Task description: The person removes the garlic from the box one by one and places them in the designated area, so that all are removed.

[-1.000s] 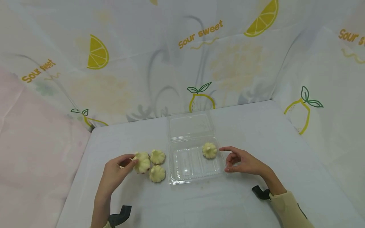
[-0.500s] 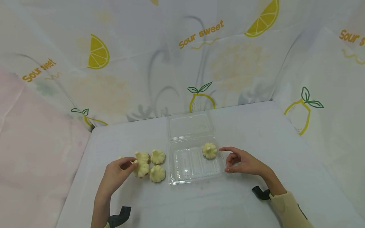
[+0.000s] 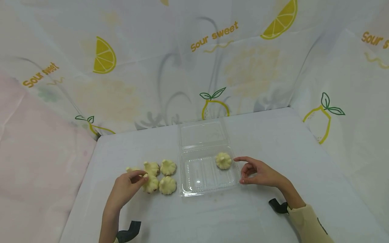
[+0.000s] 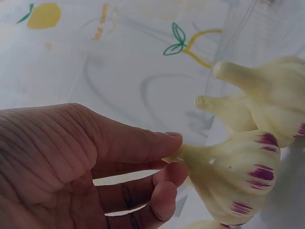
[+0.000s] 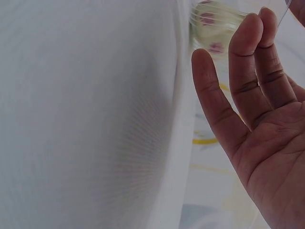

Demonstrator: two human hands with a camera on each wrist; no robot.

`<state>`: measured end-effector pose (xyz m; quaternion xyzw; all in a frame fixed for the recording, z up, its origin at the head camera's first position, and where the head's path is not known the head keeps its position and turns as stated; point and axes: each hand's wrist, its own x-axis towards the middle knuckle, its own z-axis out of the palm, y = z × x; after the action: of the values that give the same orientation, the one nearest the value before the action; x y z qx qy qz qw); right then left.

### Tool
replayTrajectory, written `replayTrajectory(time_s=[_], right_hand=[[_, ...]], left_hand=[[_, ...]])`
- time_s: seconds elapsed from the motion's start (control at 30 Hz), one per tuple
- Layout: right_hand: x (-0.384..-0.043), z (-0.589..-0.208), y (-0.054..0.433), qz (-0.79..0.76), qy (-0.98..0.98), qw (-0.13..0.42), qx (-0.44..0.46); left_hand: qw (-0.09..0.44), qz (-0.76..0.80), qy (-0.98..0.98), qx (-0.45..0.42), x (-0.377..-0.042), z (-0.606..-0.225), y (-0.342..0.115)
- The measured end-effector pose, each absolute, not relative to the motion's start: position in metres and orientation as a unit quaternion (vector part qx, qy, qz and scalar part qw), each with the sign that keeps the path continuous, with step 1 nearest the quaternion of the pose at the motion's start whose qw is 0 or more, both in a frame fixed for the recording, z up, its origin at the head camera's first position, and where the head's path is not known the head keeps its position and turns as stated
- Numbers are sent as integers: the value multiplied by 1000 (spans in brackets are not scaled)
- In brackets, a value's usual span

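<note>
My left hand (image 3: 123, 190) pinches the stem of a pale garlic bulb (image 3: 151, 184) between thumb and fingertips; purple streaks mark its base in the left wrist view. This bulb sits at the near side of a cluster, by garlic bulbs at the back (image 3: 152, 167), far right (image 3: 168, 167) and near right (image 3: 167, 185). Partly hidden behind the hand is another garlic bulb (image 3: 131, 169). My right hand (image 3: 258, 173) is at the right side of a clear plastic clamshell box (image 3: 189, 195), index finger and thumb by its rim, holding nothing. Inside the box's right part stands one garlic bulb (image 3: 223, 160).
The box's lid (image 3: 202, 133) lies folded back toward the rear edge of the white table (image 3: 231, 216). Behind hangs a lemon-print cloth (image 3: 146, 67), and a pinkish cloth (image 3: 39, 168) covers the left side.
My left hand has shifted its garlic bulb slightly toward the near edge of the table. The bulbs behind it show more fully now. The right hand stays in place.
</note>
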<state>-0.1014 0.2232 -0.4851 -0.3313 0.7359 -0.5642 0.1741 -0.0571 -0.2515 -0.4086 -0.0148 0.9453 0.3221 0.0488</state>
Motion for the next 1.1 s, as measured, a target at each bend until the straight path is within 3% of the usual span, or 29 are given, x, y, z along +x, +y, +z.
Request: replayTrajectory(time_s=[1.1], right_hand=[[-102,-485,223,-555,747,175,-320]], left_hand=[[73,323,944,-16,-56,-419,-255]])
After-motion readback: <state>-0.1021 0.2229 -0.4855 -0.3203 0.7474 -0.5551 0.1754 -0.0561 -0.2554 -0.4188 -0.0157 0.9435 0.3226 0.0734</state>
